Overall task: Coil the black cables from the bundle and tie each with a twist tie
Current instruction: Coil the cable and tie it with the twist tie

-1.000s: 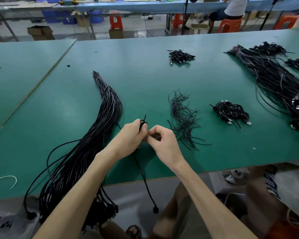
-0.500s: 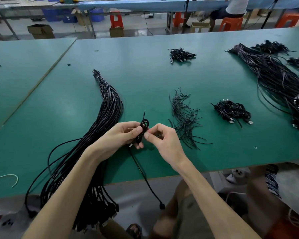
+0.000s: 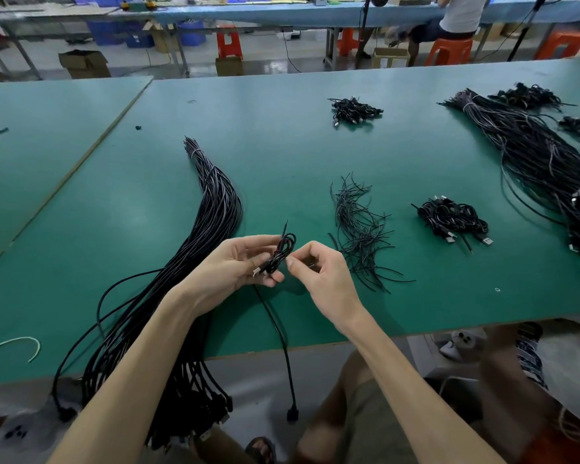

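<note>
We're only getting one view here: a wide-angle camera riding on the person's head, looking forward and down across the green bench (image 3: pixel 282 145). It's sitting close over the left hand (image 3: pixel 235 262) and right hand (image 3: pixel 322 279), which are landing just below mid-frame with the cable (image 3: pixel 282 252) between them. The near bench edge is cutting across the bottom with legs showing under it, and a far bench (image 3: pixel 282 15) is running along the top.
</note>
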